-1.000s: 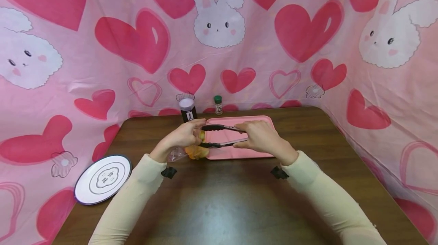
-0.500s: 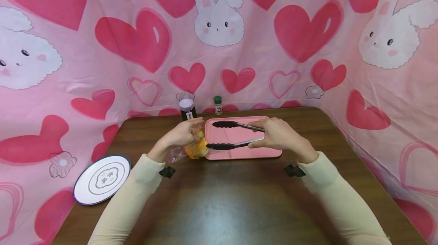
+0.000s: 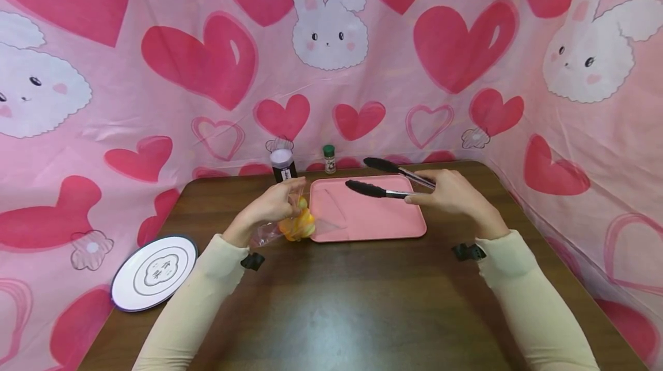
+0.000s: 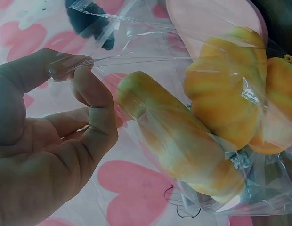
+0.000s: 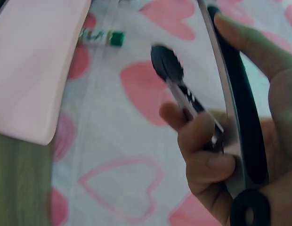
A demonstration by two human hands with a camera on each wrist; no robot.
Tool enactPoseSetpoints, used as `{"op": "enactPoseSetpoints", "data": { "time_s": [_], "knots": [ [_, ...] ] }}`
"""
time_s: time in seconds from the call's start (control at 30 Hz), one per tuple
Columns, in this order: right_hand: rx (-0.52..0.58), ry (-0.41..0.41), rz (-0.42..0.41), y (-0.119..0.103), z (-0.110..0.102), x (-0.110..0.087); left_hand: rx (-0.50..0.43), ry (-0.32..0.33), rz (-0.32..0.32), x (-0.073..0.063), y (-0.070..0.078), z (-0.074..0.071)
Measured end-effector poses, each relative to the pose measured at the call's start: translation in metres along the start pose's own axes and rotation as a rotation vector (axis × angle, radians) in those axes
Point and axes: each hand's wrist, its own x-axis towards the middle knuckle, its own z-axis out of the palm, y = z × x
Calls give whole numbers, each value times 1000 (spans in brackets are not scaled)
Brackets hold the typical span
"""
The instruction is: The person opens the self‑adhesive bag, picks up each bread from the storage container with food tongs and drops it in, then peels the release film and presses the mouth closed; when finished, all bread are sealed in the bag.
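Left hand (image 3: pixel 271 204): fingers all but closed, thumb and fingertip pinching thin film of the clear bag (image 3: pixel 266 234), by the pink tray's (image 3: pixel 375 218) left edge; right hand (image 3: pixel 458 192): fingers curled round the tongs (image 3: pixel 373 190), whose arms stand well apart. Slick film could slip from so slight a pinch, dropping the yellow pieces (image 4: pixel 226 89) (my guess). Left wrist view separates three pieces; head view merges them.
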Motion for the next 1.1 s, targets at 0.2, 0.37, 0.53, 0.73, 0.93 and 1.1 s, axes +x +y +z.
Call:
{"op": "enactPoseSetpoints", "data": {
  "time_s": [0.2,0.37,0.53,0.73,0.93,1.1],
  "knots": [
    [46,98,203,27,3,2,1,-12,14,1,-3,-4],
    [26,99,293,47,8,3,4,-21,24,1,-5,-8],
    [-12,39,392,67,16,5,-13,-33,27,2,-7,-12],
    [-14,-42,479,84,24,2,-15,-32,26,2,-7,-17],
    [-14,-118,532,94,33,-1,5,-28,26,1,-9,-23],
    [-8,-167,555,96,38,-1,27,-8,31,0,-10,-30]
  ]
}}
